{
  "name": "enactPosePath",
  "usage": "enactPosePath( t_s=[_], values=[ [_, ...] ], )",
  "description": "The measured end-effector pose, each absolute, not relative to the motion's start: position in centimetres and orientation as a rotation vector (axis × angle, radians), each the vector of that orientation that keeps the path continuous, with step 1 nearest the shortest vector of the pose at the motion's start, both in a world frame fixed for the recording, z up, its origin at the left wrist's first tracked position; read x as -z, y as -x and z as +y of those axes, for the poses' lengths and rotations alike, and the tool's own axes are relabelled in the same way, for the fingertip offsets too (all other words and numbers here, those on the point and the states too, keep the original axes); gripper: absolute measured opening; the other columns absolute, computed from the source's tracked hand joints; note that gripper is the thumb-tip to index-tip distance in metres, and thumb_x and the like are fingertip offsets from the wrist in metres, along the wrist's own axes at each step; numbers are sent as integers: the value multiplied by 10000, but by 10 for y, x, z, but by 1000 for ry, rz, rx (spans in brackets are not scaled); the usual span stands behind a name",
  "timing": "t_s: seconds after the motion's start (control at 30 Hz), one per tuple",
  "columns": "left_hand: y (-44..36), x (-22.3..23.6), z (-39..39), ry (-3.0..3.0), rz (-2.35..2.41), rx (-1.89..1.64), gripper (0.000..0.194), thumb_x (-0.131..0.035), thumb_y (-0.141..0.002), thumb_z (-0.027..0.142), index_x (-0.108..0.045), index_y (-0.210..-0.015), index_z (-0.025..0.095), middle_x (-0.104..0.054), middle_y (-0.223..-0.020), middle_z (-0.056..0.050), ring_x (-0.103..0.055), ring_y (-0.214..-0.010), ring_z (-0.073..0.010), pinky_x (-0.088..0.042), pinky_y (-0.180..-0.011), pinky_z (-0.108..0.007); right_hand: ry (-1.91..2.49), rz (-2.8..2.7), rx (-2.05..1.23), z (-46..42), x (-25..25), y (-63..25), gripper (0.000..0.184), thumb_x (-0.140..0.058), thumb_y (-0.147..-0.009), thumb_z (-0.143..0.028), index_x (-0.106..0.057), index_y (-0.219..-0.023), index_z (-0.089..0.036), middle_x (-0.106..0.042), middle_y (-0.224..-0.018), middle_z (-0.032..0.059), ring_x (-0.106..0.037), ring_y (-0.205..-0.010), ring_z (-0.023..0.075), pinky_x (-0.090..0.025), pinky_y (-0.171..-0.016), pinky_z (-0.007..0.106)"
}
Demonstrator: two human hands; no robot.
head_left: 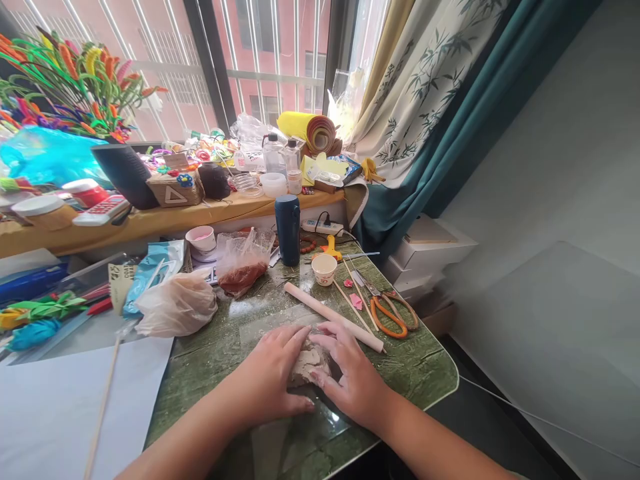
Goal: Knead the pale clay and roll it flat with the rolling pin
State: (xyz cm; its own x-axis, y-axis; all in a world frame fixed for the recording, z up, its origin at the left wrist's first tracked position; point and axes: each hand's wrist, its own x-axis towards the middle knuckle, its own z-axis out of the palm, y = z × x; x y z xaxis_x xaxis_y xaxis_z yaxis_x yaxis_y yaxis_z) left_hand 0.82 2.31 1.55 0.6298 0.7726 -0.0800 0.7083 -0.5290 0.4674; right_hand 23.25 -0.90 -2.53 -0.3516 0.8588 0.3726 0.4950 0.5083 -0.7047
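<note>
A beige, crumbly lump of clay [309, 365] lies on a clear sheet near the front of the green table. My left hand [273, 373] curves around its left side, thumb toward me. From the right, my right hand [354, 377] cups it with bent fingers, the fingertips dusty and touching the clay. Both hands press on the lump between them and partly cover it. Just beyond lies a pale wooden rolling pin [333, 316], slanting down to the right. Orange-handled scissors [393, 313] and thin wooden sticks [364, 297] rest to its right.
A paper cup [324, 269], a dark blue bottle [287, 230] and a bag of reddish powder [244, 263] stand farther back. To the left are a whitish plastic bag [177, 303] and white paper [75, 407]. The table's rounded edge [453, 373] is at the right.
</note>
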Motion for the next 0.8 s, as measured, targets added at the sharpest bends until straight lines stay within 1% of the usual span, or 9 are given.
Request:
enactPosePath(
  t_s=[0.07, 0.13, 0.27, 0.37, 0.47, 0.53, 0.63, 0.7, 0.8],
  values=[
    [-12, -11, 22, -2411, 1196, -152, 1168, -884, -615, 423, -297, -1602, 214, -329, -1656, -194, -328, -1507, -418, -324, -1210, -565, 1082, -2080, -614, -9, 23, -237, 555, -681, -915, -349, -490, -1425, -242, -475, -1486, 143, -463, -1400, 309, -430, -1157, 468],
    [-16, -11, 22, -2425, 1202, -89, 1180, -857, -641, 417, -244, -1619, 175, -251, -1680, -212, -254, -1545, -402, -280, -1235, -552, 1024, -2175, -600, -9, 21, -242, 540, -708, -904, -399, -528, -1388, -240, -497, -1479, 139, -486, -1369, 316, -445, -1133, 468],
    [-24, -17, 24, -2431, 1209, 32, 1223, -851, -620, 521, -266, -1606, 94, -189, -1682, -245, -145, -1568, -416, -178, -1268, -563, 934, -2287, -513, -8, 25, -248, 384, -684, -936, -386, -601, -1286, -252, -630, -1279, 107, -588, -1165, 292, -491, -1032, 477],
    [-29, -21, 23, -2427, 1251, 70, 1216, -847, -612, 536, -296, -1593, 75, -183, -1680, -255, -122, -1564, -444, -151, -1261, -603, 949, -2256, -527, -8, 29, -247, 307, -690, -935, -364, -629, -1212, -248, -644, -1193, 91, -586, -1127, 282, -496, -1010, 468],
    [-31, -20, 20, -2420, 1295, 46, 1104, -817, -655, 432, -322, -1582, 92, -241, -1670, -251, -194, -1554, -435, -213, -1246, -591, 984, -2227, -605, -10, 32, -246, 348, -712, -916, -375, -619, -1231, -261, -614, -1266, 95, -569, -1196, 286, -493, -1040, 458],
    [-30, -17, 18, -2413, 1333, -2, 1027, -793, -677, 357, -351, -1570, 113, -310, -1653, -238, -279, -1531, -420, -288, -1224, -553, 1043, -2200, -631, -14, 34, -247, 498, -758, -868, -436, -579, -1297, -258, -575, -1350, 116, -548, -1256, 312, -480, -1071, 480],
    [-29, -13, 16, -2412, 1350, -113, 938, -786, -679, 321, -425, -1527, 150, -473, -1560, -202, -425, -1441, -407, -360, -1183, -522, 1157, -2135, -603, -21, 38, -251, 763, -792, -807, -526, -461, -1429, -233, -554, -1401, 154, -521, -1309, 360, -443, -1112, 546],
    [-28, -12, 17, -2418, 1331, -171, 876, -795, -656, 317, -494, -1467, 179, -570, -1452, -174, -509, -1343, -403, -399, -1145, -520, 1209, -2094, -589, -25, 42, -254, 767, -750, -847, -523, -411, -1470, -232, -567, -1399, 155, -522, -1321, 359, -437, -1122, 553],
    [-29, -12, 21, -2430, 1300, -196, 779, -790, -636, 292, -559, -1377, 216, -633, -1333, -143, -565, -1243, -387, -449, -1078, -501, 1267, -2054, -575, -27, 49, -256, 723, -696, -890, -509, -398, -1483, -223, -547, -1442, 162, -499, -1367, 351, -425, -1149, 547]
  ],
)
